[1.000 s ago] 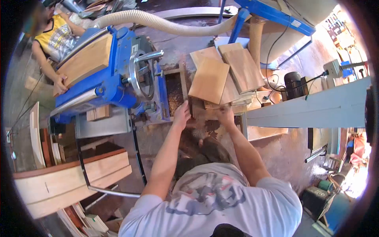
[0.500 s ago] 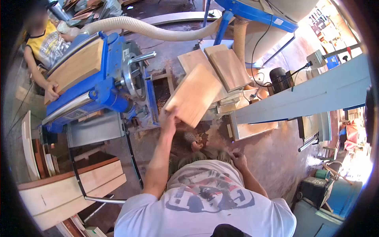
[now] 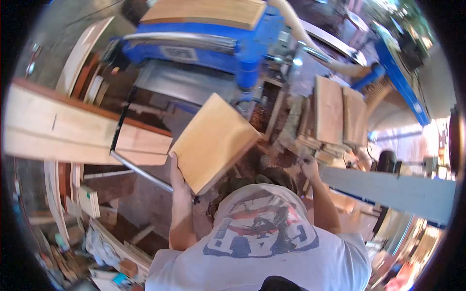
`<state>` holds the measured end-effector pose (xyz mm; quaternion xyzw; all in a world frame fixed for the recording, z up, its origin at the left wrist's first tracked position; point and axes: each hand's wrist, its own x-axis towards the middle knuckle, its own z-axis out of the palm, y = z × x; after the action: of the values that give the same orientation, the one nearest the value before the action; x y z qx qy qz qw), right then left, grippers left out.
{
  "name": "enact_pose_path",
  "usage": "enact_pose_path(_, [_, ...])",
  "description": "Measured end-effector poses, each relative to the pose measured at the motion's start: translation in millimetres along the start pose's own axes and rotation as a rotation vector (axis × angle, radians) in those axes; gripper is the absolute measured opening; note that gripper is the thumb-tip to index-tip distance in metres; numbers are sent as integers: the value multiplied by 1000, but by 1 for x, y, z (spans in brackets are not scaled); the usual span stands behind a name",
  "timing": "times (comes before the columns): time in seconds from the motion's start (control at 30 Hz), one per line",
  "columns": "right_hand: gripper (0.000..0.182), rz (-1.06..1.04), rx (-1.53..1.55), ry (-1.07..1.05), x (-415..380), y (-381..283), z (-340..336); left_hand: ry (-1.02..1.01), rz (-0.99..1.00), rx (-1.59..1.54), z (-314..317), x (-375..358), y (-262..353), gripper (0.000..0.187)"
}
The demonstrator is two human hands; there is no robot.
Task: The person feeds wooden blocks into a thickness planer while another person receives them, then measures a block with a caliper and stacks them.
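Note:
My left hand (image 3: pixel 179 174) is closed on the near left edge of a wooden board (image 3: pixel 216 140). The board is pale, flat and rectangular, held tilted in front of me with a corner pointing up toward the blue machine. Part of my left fingers is hidden beneath it. Off to the right, my right hand (image 3: pixel 309 169) hangs with its fingers loosely bent and apart, nothing visible in them. It is nearest to a stack of wooden boards (image 3: pixel 330 109) and the end of a long grey beam (image 3: pixel 388 189).
A blue machine (image 3: pixel 194 51) with a metal roller stands ahead, another board (image 3: pixel 204 12) on top. Its metal bed (image 3: pixel 170 85) faces me. Long pale planks (image 3: pixel 63 126) lie at left beside a metal bar (image 3: pixel 141 169). A hose (image 3: pixel 296 22) runs behind.
My view has turned left, so the machine sits straight ahead. My left hand has carried the board away from the stack, toward the machine's bed. The other person is out of view.

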<state>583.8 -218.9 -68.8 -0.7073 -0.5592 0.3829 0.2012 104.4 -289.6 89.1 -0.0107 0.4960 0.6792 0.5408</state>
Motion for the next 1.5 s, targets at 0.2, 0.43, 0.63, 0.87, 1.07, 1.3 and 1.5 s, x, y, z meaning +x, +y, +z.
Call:
enact_pose_path(0.2, [45, 190, -161, -300, -34, -6, 40, 294, 289, -223, -55, 87, 14, 55])
enact_pose_path(0.43, [33, 210, -150, -190, -36, 41, 36, 507, 450, 54, -33, 215, 9, 49])
enact_pose_path(0.63, [27, 230, -53, -90, -38, 97, 13, 665, 555, 523, 48, 269, 16, 64])
enact_pose_path(0.87, [29, 459, 132, -26, -89, 94, 17, 773, 650, 713, 118, 306, 7, 83])
enact_pose_path(1.07, [34, 615, 89, -28, -118, 72, 9, 866, 632, 925, 139, 318, 6, 83])
enact_pose_path(1.3, [39, 394, 15, 60, -46, 143, 7, 1186, 565, 1119, 145, 374, -9, 85])
enact_pose_path(1.5, [60, 441, 180, 619, 31, 132, -50, 523, 768, 1825, 73, 399, -31, 60])
